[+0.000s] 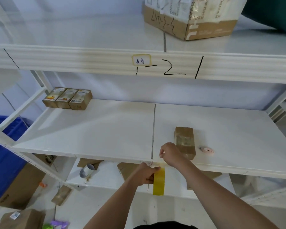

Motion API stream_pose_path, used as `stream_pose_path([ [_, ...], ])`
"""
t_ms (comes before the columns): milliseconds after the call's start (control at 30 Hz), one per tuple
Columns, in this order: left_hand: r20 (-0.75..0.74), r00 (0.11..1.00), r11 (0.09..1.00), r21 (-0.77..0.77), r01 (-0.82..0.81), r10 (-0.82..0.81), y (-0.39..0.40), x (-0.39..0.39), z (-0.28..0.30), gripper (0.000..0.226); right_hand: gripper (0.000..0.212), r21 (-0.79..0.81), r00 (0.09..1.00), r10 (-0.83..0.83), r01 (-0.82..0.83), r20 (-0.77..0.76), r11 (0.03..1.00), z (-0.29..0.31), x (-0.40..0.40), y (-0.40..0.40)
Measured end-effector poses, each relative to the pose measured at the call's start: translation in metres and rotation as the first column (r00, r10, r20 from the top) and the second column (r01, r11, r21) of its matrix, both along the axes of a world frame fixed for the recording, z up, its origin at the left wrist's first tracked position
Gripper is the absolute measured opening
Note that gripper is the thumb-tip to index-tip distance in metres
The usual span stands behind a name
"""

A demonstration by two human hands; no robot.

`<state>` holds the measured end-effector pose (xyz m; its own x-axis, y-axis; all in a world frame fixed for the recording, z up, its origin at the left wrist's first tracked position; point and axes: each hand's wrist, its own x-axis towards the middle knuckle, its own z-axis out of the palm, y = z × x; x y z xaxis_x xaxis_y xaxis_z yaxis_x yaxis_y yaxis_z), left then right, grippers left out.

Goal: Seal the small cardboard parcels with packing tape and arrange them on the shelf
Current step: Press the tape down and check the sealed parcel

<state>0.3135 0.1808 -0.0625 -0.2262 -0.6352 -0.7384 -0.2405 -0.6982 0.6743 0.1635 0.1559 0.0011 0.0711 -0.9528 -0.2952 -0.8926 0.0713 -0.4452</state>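
Observation:
My left hand (145,174) grips a yellow roll of packing tape (158,183) just below the front edge of the middle shelf (106,129). My right hand (169,155) pinches the free end of the tape above the roll, at the shelf's edge. A small cardboard parcel (185,142) lies on the shelf right behind my right hand, with tape across its top. Three small parcels (68,100) stand in a row at the shelf's back left.
A pink cutter (207,150) lies on the shelf to the right of the parcel. A large taped carton (190,17) sits on the upper shelf. Blue bins (5,154) stand at the left. Cardboard boxes and a tape roll (87,170) lie on the lower shelf and floor.

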Motion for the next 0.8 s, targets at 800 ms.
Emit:
stream_pose_path([
  [800,0.160,0.970,0.981,0.096,0.168,-0.182,-0.031,0.010,-0.004,0.044,0.023,-0.048,0.989,-0.016,0.009,-0.146,0.999,-0.012,0.018,-0.026],
])
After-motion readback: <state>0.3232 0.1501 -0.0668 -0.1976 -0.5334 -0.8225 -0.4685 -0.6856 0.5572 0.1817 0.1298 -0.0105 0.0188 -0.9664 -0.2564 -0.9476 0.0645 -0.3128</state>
